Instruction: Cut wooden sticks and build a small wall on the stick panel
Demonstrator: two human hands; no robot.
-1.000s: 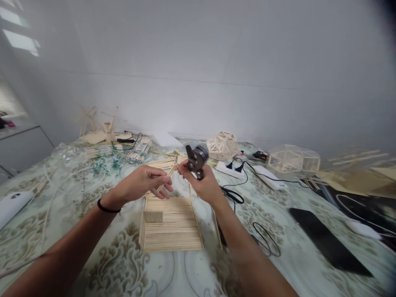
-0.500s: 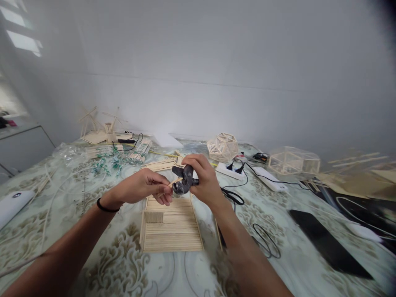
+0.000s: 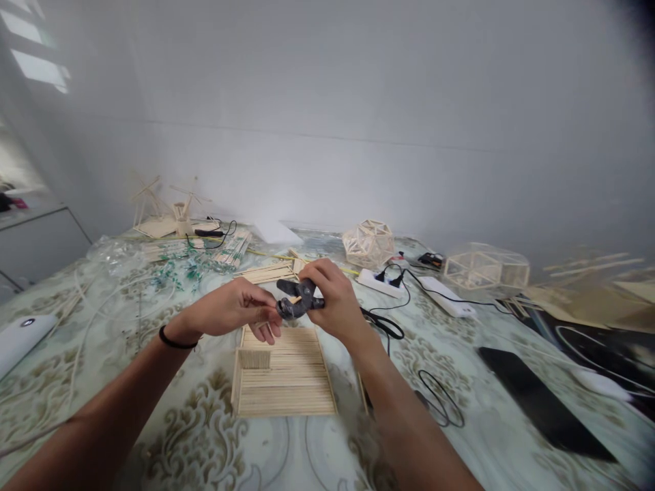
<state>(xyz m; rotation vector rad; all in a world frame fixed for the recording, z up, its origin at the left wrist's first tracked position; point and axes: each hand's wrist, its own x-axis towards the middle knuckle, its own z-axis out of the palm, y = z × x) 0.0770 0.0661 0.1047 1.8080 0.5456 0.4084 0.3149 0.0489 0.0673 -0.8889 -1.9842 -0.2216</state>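
Observation:
My right hand (image 3: 332, 296) is wrapped around a black hand cutter (image 3: 297, 300), its jaws pointing left. A short pale wooden stick (image 3: 295, 299) shows at the cutter's jaws. My left hand (image 3: 250, 310) is closed, with thumb and fingertips pinched at the jaws on the stick's other end, which the fingers mostly hide. Below both hands lies a flat panel of wooden sticks (image 3: 291, 389) on the patterned tablecloth. A low wall of short sticks (image 3: 254, 359) stands on its left part.
Loose sticks (image 3: 266, 273) lie behind the hands. A stick polyhedron (image 3: 369, 243) and a white power strip (image 3: 381, 282) with black cables are at the back right. A black phone-like slab (image 3: 545, 402) lies at the right. Stick windmill models (image 3: 181, 215) stand at the back left.
The cutter and my right hand have shifted slightly left, toward my left fingers. Less of the stick shows between the left fingertips and the jaws. The panel has stayed in place.

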